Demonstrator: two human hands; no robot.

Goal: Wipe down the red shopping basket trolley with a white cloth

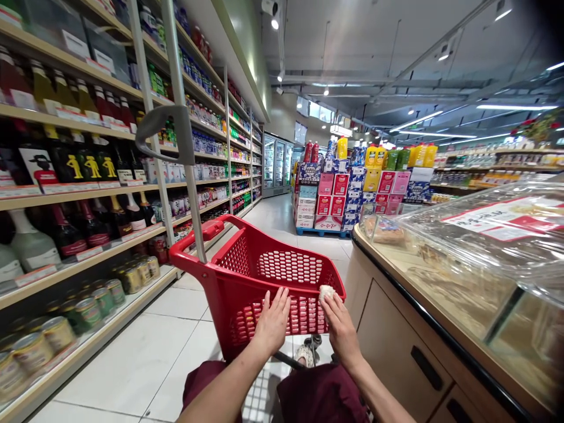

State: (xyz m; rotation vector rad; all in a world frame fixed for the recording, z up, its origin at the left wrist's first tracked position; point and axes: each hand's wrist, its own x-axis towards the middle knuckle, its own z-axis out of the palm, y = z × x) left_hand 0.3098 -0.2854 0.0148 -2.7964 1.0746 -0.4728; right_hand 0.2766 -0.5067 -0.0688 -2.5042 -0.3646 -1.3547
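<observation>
A red plastic shopping cart [273, 244] with perforated sides stands before me, and a metal pole with a grey handle [165, 135] rises at its left. My left hand [274, 320] lies flat against the near side of the cart, fingers stretched out and holding nothing. Near the cart's right corner, my right hand [341, 329] presses a crumpled white cloth [326, 292] to the upper rim. Whether it is cloth or tissue is hard to tell. The fingers partly cover it.
Shelves [97, 188] of bottles and cans line the left side. A wooden counter [396, 329] with clear-covered food stands close on the right. Farther ahead, stacked drink cartons [330, 200] rest on a blue pallet. Glass-door fridges [275, 158] are at the back.
</observation>
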